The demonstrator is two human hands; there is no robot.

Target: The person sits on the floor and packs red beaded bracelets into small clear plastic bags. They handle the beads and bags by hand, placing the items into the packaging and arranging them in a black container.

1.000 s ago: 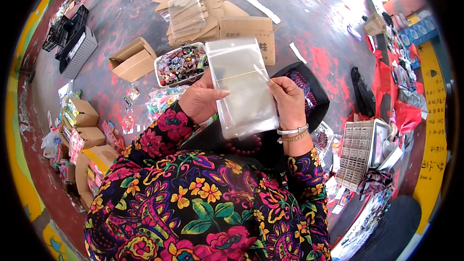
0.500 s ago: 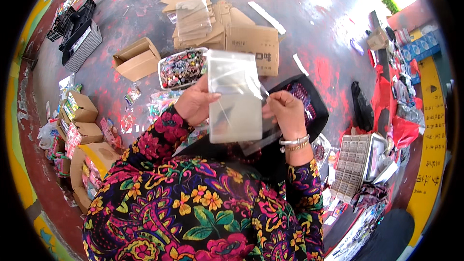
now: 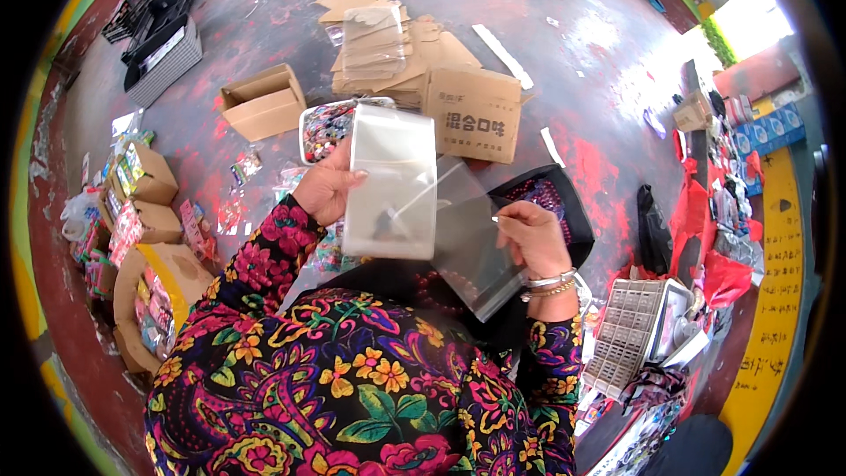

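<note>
Since the earlier frames the single sheaf of clear bags held up in both hands has parted: the left hand now keeps the stack of clear plastic bags upright before the chest, fingers curled round its left edge and thumb across its face, while the right hand has drawn one loose bag down and to the right — pinched at its right edge, tilted, its near corner over the lap. Splitting them this way leaves one bag free to handle while the rest stay squared. Just beyond the right hand a black tray of dark beads lies within reach; to the far left of the stack sits a tray of mixed coloured pieces, with cardboard boxes beyond on the floor.
</note>
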